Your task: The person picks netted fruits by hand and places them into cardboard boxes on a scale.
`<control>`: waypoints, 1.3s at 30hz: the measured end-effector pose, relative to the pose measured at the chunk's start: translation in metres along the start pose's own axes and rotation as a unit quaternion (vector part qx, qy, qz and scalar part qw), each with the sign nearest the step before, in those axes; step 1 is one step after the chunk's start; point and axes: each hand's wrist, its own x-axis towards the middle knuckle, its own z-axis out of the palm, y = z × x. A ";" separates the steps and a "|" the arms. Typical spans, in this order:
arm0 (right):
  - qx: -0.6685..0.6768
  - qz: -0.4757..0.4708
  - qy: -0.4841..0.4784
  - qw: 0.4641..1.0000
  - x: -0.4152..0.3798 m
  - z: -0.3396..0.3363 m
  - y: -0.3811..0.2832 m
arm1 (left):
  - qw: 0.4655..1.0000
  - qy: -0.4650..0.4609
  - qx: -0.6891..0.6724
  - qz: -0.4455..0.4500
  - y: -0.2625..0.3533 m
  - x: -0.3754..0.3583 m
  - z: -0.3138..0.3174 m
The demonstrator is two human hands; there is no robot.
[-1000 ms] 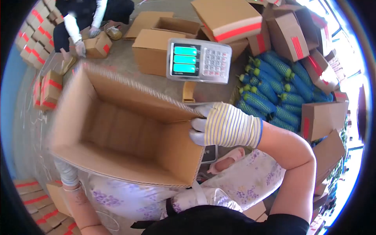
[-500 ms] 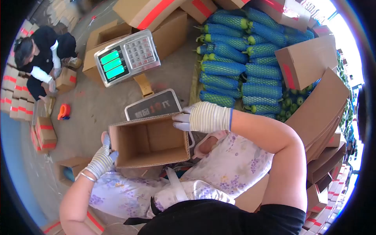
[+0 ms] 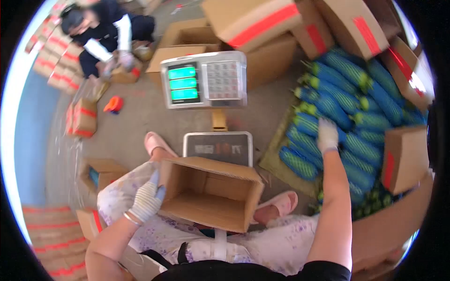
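Note:
An open, empty cardboard box (image 3: 211, 192) tilts over my lap, its opening facing me. My left hand (image 3: 146, 199), in a striped glove, grips the box's left edge. Away to the right, my right hand (image 3: 327, 135) lies on the pile of green vegetables in blue netting (image 3: 358, 122); its fingers point away and are blurred, so their grip is unclear. Beyond the box stands a scale, with its dark platform (image 3: 218, 147) partly behind the box rim and its lit green display (image 3: 183, 83) above.
Cardboard boxes (image 3: 262, 23) stand behind the scale and at the right. A co-worker (image 3: 105, 35) crouches at the upper left with hands on a small box (image 3: 125, 74). An orange tape dispenser (image 3: 114, 104) lies on the floor. Stacked boxes (image 3: 54, 239) fill the lower left.
My right hand has let go of the box and moved right onto the netted vegetables. The box now tilts differently in my left hand. The whole view has turned and shifted.

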 end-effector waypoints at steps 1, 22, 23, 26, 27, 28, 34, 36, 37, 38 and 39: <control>-0.009 -0.009 0.030 0.999 -0.007 -0.002 -0.001 | 1.000 0.012 -0.002 -0.020 0.008 0.000 -0.006; 0.163 -0.373 -0.384 0.829 -0.138 -0.258 -0.282 | 0.857 0.079 -0.506 0.052 -0.006 0.021 0.070; 0.203 -0.361 -0.417 0.809 -0.135 -0.224 -0.297 | 0.877 0.101 -0.468 0.045 0.001 0.019 0.061; 0.241 -0.354 -0.423 0.799 -0.134 -0.146 -0.309 | 0.885 0.093 -0.453 0.051 0.006 0.021 0.048; 0.166 -0.355 -0.401 0.828 -0.138 -0.122 -0.313 | 0.876 0.069 -0.473 0.061 0.009 0.021 0.050; 0.089 -0.352 -0.379 0.851 -0.141 -0.095 -0.319 | 0.875 0.047 -0.476 0.069 0.011 0.020 0.054; -0.042 -0.393 -0.299 0.869 -0.147 -0.090 -0.356 | 0.883 0.046 -0.458 0.094 0.015 0.027 0.060; 0.043 -0.396 -0.261 0.879 -0.154 -0.143 -0.348 | 0.847 0.006 -0.527 0.070 0.012 0.024 0.065; 0.128 -0.412 -0.219 0.875 -0.158 -0.182 -0.328 | 0.894 0.028 -0.441 0.079 0.002 0.025 0.065; 0.211 -0.427 -0.170 0.863 -0.159 -0.215 -0.304 | 0.932 0.055 -0.348 0.087 -0.001 0.024 0.065; 0.258 -0.419 -0.103 0.865 -0.156 -0.231 -0.278 | 0.932 0.047 -0.348 0.087 0.002 0.020 0.059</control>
